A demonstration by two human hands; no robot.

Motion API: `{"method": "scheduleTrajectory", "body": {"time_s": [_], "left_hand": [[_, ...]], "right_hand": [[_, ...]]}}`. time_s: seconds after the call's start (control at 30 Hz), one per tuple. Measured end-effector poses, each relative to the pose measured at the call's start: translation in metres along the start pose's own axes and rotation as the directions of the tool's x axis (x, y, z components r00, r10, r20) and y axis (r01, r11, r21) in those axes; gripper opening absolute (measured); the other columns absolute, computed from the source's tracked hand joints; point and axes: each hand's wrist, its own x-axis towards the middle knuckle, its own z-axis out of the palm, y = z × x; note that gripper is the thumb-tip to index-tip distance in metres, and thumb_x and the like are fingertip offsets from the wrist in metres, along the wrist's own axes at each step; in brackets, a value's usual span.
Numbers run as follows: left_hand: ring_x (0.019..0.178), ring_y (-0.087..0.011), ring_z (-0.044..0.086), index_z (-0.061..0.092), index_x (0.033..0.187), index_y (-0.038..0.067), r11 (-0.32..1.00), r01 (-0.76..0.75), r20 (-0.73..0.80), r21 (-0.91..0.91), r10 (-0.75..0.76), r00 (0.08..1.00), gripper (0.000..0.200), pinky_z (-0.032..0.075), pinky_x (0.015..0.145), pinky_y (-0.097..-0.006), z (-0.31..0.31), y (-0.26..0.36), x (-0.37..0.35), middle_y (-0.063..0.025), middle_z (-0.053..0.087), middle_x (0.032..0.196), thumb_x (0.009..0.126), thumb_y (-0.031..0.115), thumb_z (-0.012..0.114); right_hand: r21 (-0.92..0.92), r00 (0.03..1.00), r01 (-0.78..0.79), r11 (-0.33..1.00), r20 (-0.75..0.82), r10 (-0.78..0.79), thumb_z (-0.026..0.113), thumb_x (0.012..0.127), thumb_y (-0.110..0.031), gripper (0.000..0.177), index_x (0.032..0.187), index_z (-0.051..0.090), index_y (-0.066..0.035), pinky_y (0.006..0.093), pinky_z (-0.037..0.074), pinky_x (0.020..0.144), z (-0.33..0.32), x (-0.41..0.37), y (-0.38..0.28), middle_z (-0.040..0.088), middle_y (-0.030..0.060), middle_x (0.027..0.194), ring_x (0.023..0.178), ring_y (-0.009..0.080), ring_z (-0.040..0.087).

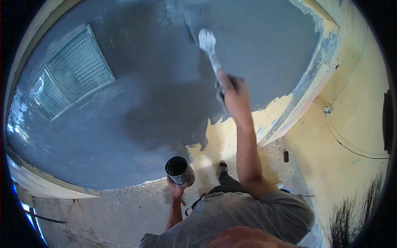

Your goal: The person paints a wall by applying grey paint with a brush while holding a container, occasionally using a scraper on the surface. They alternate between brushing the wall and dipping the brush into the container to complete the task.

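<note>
My right hand point(235, 93) is raised in front of the wall, its fingers closed round the handle of a paintbrush point(207, 40). The brush points up and away, and its blurred far end is at the grey painted wall point(264, 49). Lower down, my left hand point(177, 188) grips a round paint can point(182, 177) from below and the side. The can is open at the top and dark inside, with grey smears on its outer wall.
A louvred glass window point(78, 68) sits in the wall at left. Bare yellow wall point(225, 132) shows below the ragged grey edge. At right, a yellow side wall point(351, 128) carries a dark cable. A small black object point(286, 156) lies on the rough floor point(124, 206).
</note>
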Motion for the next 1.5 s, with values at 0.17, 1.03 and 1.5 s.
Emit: {"method": "scheduleTrajectory", "body": {"time_s": [0.17,1.03,1.5], "left_hand": [[0.108,-0.0246,0.056,0.046,0.125,0.002,0.996,-0.067,-0.018,-0.05,0.066,0.998,0.088,0.045,0.094,-0.0395,0.005,-0.014,0.009,-0.0095,0.056,0.119,0.05,0.024,0.087],[0.104,-0.0225,0.06,0.047,0.127,0.004,0.964,-0.051,-0.112,-0.262,0.022,0.993,0.091,0.048,0.091,-0.0376,-0.015,0.043,-0.016,-0.0098,0.06,0.116,0.049,0.019,0.09],[0.104,-0.0241,0.058,0.048,0.125,0.003,0.984,-0.008,-0.027,-0.178,0.003,1.0,0.087,0.046,0.092,-0.0383,-0.011,0.058,-0.006,-0.0095,0.059,0.115,0.049,0.019,0.088]], "right_hand": [[-0.092,0.985,-0.173,0.981,0.01,0.175,0.059,0.094,-0.038,0.043,0.068,0.055,-0.004,0.0234,0.021,0.032,-0.028,-0.06,0.034,0.039,-0.0044,0.047,0.034,0.0049,0.034],[-0.152,0.97,-0.166,0.974,0.155,0.189,0.059,0.094,-0.034,0.042,0.067,0.058,-0.002,0.0264,0.034,0.046,0.02,-0.029,0.015,0.048,-0.0002,0.053,0.048,0.0078,0.045],[-0.717,0.768,0.55,0.427,0.234,-0.596,0.066,0.089,-0.016,0.029,0.118,0.067,-0.009,0.0252,0.032,0.048,-0.111,-0.043,-0.096,0.048,0.0069,0.063,0.054,0.0106,0.04]]}}
